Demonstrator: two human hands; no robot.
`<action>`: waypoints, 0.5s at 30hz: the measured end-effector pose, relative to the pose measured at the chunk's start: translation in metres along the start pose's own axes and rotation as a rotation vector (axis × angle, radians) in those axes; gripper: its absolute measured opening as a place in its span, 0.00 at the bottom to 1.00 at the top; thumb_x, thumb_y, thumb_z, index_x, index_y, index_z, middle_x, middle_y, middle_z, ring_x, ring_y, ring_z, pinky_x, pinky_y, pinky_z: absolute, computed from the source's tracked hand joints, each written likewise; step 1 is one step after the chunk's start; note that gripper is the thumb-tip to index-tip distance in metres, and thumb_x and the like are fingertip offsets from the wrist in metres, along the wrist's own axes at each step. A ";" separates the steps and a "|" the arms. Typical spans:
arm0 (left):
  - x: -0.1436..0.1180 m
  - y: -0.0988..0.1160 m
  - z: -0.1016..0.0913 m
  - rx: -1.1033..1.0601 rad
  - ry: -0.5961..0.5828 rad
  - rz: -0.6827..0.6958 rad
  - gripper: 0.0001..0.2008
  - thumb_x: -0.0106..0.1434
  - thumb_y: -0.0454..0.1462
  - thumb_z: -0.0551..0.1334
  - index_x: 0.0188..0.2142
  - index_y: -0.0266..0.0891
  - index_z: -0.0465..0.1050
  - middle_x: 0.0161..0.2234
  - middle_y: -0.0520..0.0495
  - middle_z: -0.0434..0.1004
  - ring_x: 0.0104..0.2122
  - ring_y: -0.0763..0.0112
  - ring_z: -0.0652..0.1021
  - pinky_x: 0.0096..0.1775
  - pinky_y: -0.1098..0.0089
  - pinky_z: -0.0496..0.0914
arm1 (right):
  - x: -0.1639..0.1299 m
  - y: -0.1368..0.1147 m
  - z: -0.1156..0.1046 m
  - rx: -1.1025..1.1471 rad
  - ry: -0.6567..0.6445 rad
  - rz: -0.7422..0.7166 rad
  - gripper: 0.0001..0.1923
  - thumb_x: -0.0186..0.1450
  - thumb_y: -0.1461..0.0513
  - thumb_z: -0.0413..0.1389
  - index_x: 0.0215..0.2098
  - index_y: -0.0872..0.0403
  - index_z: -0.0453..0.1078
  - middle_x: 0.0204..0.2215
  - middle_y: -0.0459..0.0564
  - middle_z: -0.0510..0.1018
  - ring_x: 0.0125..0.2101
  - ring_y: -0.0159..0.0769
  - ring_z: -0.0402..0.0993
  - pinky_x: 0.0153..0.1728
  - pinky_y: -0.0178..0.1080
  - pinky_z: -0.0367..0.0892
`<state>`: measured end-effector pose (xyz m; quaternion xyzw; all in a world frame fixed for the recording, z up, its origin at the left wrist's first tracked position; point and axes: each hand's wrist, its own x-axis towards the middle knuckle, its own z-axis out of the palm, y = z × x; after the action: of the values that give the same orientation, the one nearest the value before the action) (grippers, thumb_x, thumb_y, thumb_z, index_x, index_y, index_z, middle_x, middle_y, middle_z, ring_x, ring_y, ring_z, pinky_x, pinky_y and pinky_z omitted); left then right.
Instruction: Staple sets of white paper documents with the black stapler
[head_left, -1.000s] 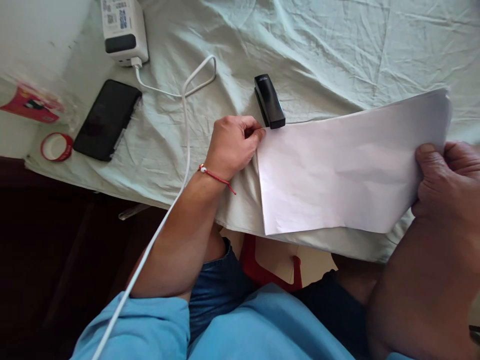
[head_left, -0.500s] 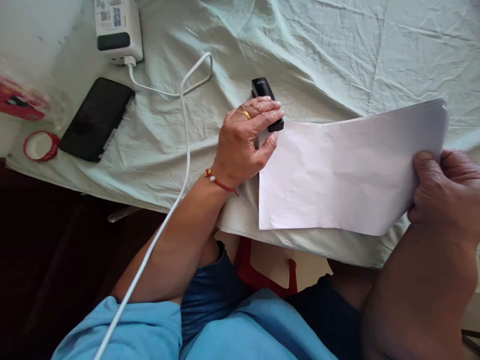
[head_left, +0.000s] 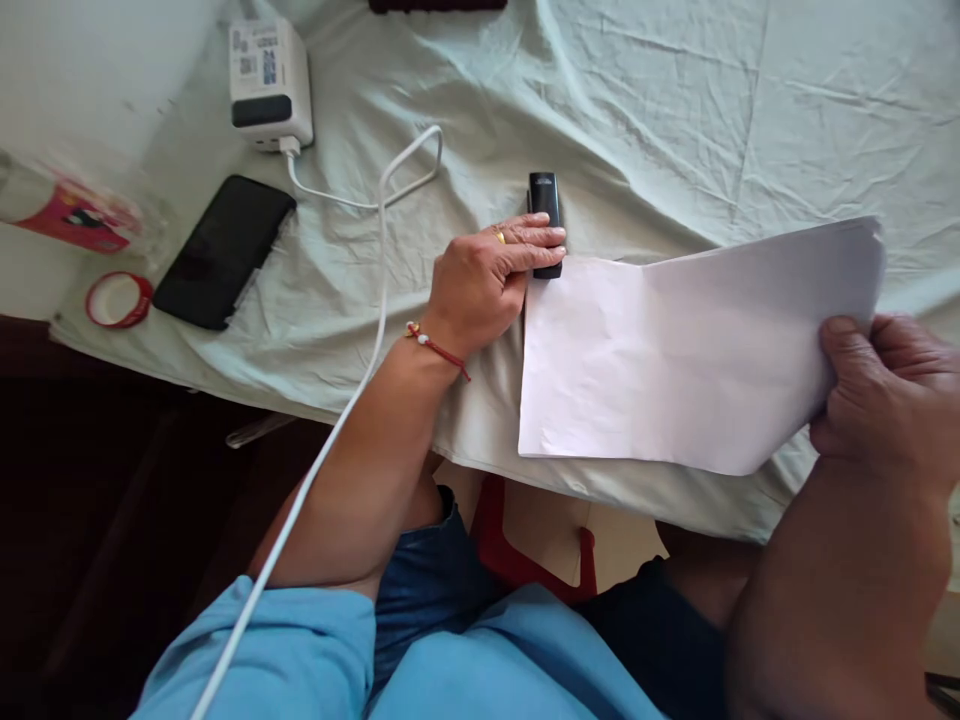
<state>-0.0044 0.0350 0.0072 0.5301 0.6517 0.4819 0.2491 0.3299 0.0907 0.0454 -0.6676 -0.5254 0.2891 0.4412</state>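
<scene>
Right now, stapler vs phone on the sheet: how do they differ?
The stapler is small and narrow; the phone is a wider, flat slab. The stapler lies under the left hand's fingers at the corner of the paper stack, which the right hand holds at its other end; the phone lies untouched near the table's left edge, beside a red tape roll. The stapler points straight away; the phone lies diagonal. Both are black and rest on the pale green sheet.

Stapler (head_left: 544,192): black plastic, smooth, slight sheen. Paper sheets (head_left: 690,360): white, matt, lightly creased. Tablecloth (head_left: 660,130): pale green woven cloth, matt, heavily wrinkled. Phone (head_left: 225,250): black glass face, glossy. Charger block (head_left: 268,85): white plastic, smooth, with a printed label. Cable (head_left: 375,300): white, smooth sheath. Tape roll (head_left: 118,300): red, glossy.
</scene>
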 end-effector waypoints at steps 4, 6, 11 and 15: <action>0.005 -0.003 0.001 -0.011 0.039 -0.002 0.17 0.60 0.23 0.65 0.32 0.48 0.85 0.41 0.53 0.87 0.58 0.58 0.85 0.60 0.46 0.81 | -0.002 -0.003 -0.001 0.111 -0.208 0.206 0.15 0.48 0.56 0.72 0.34 0.50 0.84 0.25 0.45 0.77 0.22 0.31 0.65 0.21 0.36 0.61; 0.004 -0.003 -0.003 0.015 0.037 0.002 0.17 0.61 0.23 0.65 0.33 0.47 0.85 0.41 0.53 0.87 0.57 0.59 0.85 0.60 0.49 0.81 | -0.005 -0.007 -0.005 0.067 -0.334 0.276 0.18 0.47 0.56 0.74 0.36 0.49 0.85 0.26 0.46 0.80 0.22 0.34 0.70 0.20 0.36 0.65; -0.007 0.000 -0.013 -0.096 0.116 -0.117 0.09 0.65 0.31 0.71 0.43 0.46 0.82 0.47 0.49 0.86 0.58 0.59 0.83 0.55 0.58 0.83 | -0.016 -0.021 -0.019 -0.013 -0.439 0.414 0.24 0.43 0.53 0.80 0.38 0.48 0.87 0.22 0.48 0.80 0.19 0.40 0.74 0.15 0.37 0.67; -0.018 -0.003 -0.015 -0.317 0.181 -0.192 0.13 0.69 0.47 0.73 0.48 0.46 0.79 0.48 0.48 0.84 0.54 0.58 0.82 0.46 0.63 0.81 | -0.026 -0.027 -0.022 0.031 -0.335 0.414 0.26 0.46 0.49 0.80 0.41 0.48 0.88 0.25 0.50 0.84 0.17 0.40 0.76 0.13 0.37 0.68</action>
<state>-0.0129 0.0131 0.0077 0.3742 0.6351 0.5980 0.3147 0.3291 0.0613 0.0768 -0.6968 -0.4389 0.4875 0.2900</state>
